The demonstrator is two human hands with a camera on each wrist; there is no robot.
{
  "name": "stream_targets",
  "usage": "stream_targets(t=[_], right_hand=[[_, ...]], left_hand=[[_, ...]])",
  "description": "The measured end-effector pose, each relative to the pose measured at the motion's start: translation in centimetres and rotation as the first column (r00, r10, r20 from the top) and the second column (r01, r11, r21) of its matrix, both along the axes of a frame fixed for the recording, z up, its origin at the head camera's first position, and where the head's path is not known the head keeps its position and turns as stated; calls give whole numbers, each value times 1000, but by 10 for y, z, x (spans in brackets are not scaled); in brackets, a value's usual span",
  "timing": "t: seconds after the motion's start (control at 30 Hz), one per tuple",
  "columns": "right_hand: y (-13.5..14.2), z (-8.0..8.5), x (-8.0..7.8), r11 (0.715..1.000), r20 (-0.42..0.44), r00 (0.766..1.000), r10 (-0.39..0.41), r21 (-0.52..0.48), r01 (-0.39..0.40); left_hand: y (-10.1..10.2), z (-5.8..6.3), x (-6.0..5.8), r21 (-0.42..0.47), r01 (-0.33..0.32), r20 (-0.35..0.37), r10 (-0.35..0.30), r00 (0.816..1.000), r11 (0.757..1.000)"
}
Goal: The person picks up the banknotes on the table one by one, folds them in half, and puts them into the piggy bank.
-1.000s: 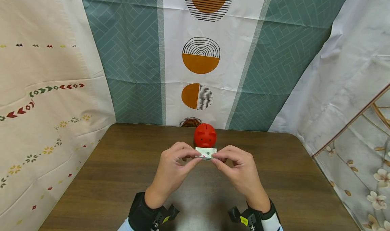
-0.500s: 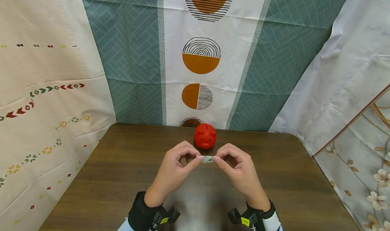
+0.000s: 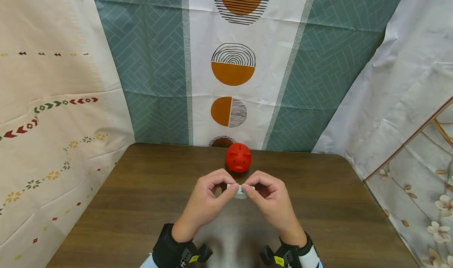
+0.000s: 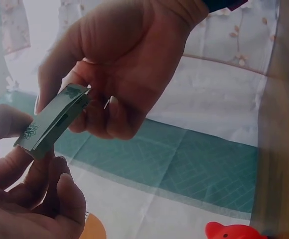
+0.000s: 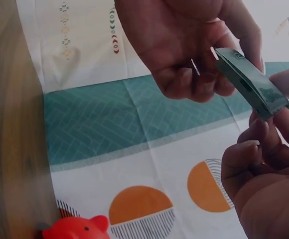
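Note:
A small folded green banknote (image 3: 240,195) is held up over the table between both hands. My left hand (image 3: 206,199) pinches one end of it between thumb and fingers, and my right hand (image 3: 270,201) pinches the other. The two thumb tips almost meet on its near side. In the left wrist view the banknote (image 4: 55,117) is a narrow strip with dark printed figures and layered edges. A slight gap between those layers shows in the right wrist view on the banknote (image 5: 254,84). Just beyond the hands stands a red piggy bank (image 3: 238,158), a slot in its top.
The brown wooden table (image 3: 155,181) ends right behind the piggy bank. Hanging cloth (image 3: 155,83) with green and white panels backs it, with further patterned cloth to the left and right. Black camera straps (image 3: 166,242) wrap the wrists.
The banknote has been folded over, from a flat rectangle to a narrow strip. Both hands have drawn closer together and slightly nearer the body, away from the piggy bank, which stays put.

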State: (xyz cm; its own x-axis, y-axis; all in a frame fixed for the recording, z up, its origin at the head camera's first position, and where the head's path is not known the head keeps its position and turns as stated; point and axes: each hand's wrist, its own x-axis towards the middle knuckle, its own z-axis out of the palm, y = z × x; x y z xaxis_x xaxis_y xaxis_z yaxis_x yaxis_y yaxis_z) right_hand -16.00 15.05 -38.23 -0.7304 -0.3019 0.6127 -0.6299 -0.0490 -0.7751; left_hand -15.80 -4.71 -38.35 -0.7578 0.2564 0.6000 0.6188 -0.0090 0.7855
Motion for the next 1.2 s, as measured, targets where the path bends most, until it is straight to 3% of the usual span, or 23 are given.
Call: stream_targets(t=[0.63,1.2], right_hand=[[-8,-1,3,1000,-92,996,4,-14,-5],[-6,0,2,998,-152,988,8,-59,-17]], left_hand=[[4,-1,2,-4,-3,-105,3,994,1000],[5,-1,3,57,-11,-77,16,997,998]])
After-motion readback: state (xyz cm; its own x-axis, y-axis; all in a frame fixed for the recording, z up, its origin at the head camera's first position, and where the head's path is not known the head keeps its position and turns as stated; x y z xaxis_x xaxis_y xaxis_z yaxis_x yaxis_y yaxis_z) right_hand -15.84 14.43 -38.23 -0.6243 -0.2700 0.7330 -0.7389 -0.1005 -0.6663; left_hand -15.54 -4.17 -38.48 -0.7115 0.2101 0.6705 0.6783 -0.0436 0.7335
